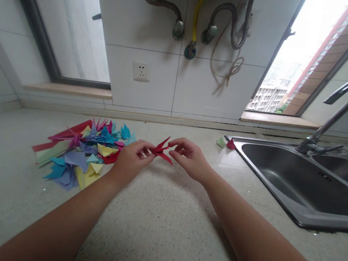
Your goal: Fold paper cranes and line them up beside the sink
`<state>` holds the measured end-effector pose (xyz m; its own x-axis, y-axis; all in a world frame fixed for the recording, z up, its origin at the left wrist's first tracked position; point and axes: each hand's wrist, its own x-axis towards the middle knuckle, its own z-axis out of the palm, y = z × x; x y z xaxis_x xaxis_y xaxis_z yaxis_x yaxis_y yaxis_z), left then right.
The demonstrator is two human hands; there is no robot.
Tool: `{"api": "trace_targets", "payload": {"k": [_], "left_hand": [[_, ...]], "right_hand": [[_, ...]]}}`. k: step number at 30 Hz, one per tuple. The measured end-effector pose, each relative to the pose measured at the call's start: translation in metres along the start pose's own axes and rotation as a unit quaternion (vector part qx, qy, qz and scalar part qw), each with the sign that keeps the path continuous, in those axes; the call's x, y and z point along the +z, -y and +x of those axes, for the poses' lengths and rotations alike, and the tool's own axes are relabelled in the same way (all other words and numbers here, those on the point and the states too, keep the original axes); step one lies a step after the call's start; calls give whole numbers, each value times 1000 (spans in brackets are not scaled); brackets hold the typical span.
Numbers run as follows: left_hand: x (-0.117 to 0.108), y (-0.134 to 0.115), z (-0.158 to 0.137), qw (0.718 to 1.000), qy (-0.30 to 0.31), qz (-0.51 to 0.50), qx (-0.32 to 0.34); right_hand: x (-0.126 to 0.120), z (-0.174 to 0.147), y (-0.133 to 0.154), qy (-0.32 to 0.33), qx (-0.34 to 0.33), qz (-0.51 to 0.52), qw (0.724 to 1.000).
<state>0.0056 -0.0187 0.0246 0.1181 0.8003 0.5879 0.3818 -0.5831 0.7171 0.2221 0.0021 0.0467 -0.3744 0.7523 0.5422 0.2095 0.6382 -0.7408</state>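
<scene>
A red folded paper crane [161, 150] is held above the countertop, its narrow points spread outward. My left hand [134, 155] pinches it by one side between thumb and fingers. On the other side, my right hand [188, 156] hovers close with thumb and index finger apart; whether a fingertip touches the paper I cannot tell. To the left of my left hand lies a pile of folded paper pieces [76, 158] in blue, purple, yellow, pink, red and pale green, several of them shaped like cranes.
A steel sink [285, 185] with a faucet [337, 113] is set into the speckled countertop [150, 233] on the right. Beside its back corner lie a light green paper piece [221, 142] and a dark red one [231, 144]. Hoses and a wall socket [141, 72] are on the tiled wall.
</scene>
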Motion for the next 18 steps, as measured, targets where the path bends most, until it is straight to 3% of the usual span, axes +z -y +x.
{"api": "trace_targets", "payload": {"k": [8,18], "left_hand": [[-2,-3,-1,997,46,41,46],[0,-5,-3,995,66,48,64]], "right_hand": [[2,-1,5,48,-37,-10,998],[5,-3,2,74,-18,14,997]]}}
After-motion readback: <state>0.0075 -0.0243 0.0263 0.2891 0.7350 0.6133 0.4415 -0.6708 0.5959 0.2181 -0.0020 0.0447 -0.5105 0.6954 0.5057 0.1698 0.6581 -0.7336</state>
